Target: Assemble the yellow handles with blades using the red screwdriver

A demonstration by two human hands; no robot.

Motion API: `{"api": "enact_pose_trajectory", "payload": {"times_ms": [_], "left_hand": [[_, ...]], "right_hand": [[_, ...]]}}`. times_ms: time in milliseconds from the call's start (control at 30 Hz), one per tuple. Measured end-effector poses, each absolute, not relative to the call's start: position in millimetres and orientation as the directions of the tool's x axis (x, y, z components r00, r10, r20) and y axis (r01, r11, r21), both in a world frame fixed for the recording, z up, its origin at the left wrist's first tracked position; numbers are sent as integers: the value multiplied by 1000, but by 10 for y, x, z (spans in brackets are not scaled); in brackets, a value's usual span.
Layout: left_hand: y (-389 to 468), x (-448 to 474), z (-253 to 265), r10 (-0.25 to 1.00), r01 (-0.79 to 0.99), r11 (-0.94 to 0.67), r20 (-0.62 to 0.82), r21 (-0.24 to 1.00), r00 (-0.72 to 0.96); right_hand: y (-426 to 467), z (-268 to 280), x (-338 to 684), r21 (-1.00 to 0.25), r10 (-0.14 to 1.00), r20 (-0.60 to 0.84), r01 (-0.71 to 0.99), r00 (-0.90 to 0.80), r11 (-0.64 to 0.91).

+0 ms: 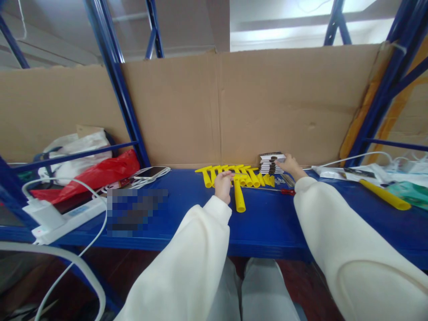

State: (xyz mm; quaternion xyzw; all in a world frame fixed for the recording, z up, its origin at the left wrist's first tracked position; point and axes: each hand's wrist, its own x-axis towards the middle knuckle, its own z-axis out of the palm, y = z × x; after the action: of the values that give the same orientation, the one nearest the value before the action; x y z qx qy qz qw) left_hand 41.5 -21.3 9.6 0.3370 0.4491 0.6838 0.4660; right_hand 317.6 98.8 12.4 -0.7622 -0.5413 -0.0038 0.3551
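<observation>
My left hand (223,186) is closed, its fingertips pinched at the left end of the head of a yellow T-shaped scraper handle (240,198), whose hollow grip points toward me. A thin strip shows by those fingertips, too small to make out. Behind it lies a row of several like yellow handles (207,178). My right hand (290,166) reaches to a stack of small white-and-black boxes (267,165), fingers closed on the right side of a box near the top. Small yellow pieces (268,179) and a screwdriver with a red handle (287,192) lie in front of the stack.
A cardboard panel (180,111) stands behind the blue table (267,232). On the left are a phone (152,172), a red bag (100,176) and a white power strip (73,218) with cables. On the right, a yellow tube (384,195) lies beside plastic bags (409,196).
</observation>
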Motion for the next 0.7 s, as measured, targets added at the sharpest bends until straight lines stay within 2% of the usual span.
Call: {"api": "enact_pose_trajectory", "payload": {"times_ms": [100, 300, 500, 700], "left_hand": [[-244, 436, 103, 945, -357, -151, 28, 922, -327], [-280, 453, 106, 945, -355, -164, 44, 921, -323], [-289, 452, 129, 949, -369, -155, 34, 916, -314], [-260, 431, 106, 947, -357, -163, 44, 920, -317]], "right_hand": [[960, 212, 3050, -564, 816, 327, 791, 476, -235], [999, 246, 2931, -589, 790, 334, 768, 514, -251], [1012, 199, 2941, -645, 726, 405, 736, 556, -204], [895, 257, 3000, -744, 642, 463, 662, 611, -93]]}}
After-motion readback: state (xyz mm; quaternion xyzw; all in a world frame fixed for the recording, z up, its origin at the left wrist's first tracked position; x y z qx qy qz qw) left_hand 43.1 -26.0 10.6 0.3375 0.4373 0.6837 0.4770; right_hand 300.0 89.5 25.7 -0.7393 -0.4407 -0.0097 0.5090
